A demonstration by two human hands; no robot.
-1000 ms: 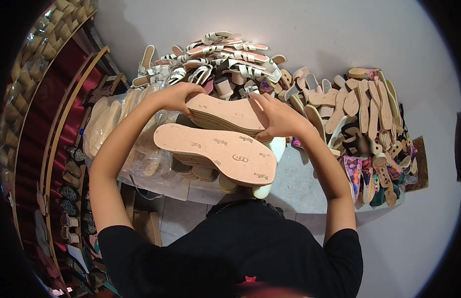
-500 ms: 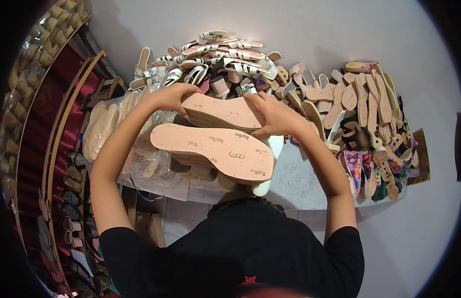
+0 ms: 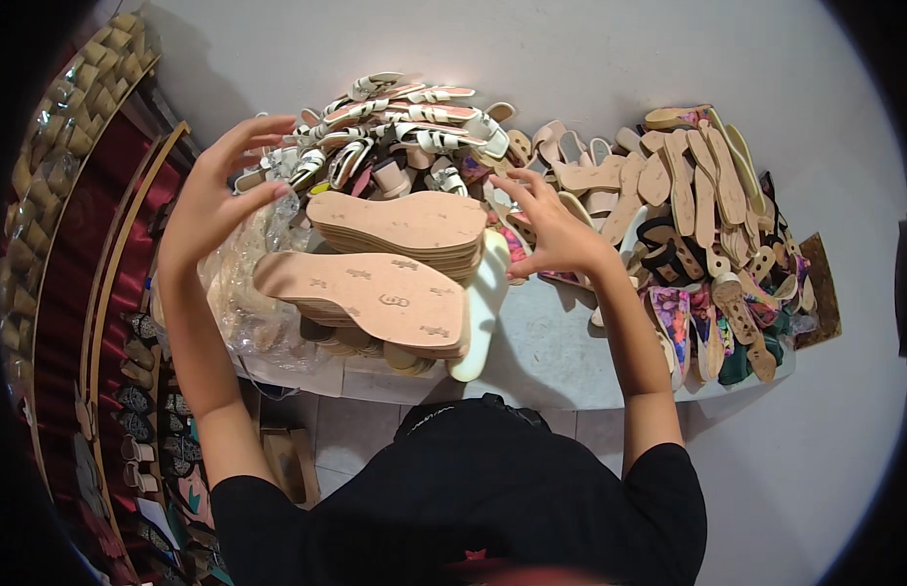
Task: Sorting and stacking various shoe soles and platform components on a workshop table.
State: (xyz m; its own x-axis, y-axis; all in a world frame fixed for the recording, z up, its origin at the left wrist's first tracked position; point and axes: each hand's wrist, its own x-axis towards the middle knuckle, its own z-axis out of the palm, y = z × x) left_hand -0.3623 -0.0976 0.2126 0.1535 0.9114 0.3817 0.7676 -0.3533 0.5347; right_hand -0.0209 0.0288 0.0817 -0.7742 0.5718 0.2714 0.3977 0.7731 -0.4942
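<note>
Both the left hand (image 3: 214,200) and right hand (image 3: 551,230) hover spread open, empty, flanking stacked tan insoles (image 3: 400,230); these rest on a grey table (image 3: 551,356). Sandal parts (image 3: 697,195) heap at two o'clock; a white wall (image 3: 570,49) rises at twelve

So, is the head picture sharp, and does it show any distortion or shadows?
Head view: strong fisheye bend, black corners; the sole stacks look sharp; the left hand and right hand are slightly soft; soft shadow falls under the table edge.

clear: above insole stacks (image 3: 400,234) | blocked: sandal heap (image 3: 404,117) behind
</note>
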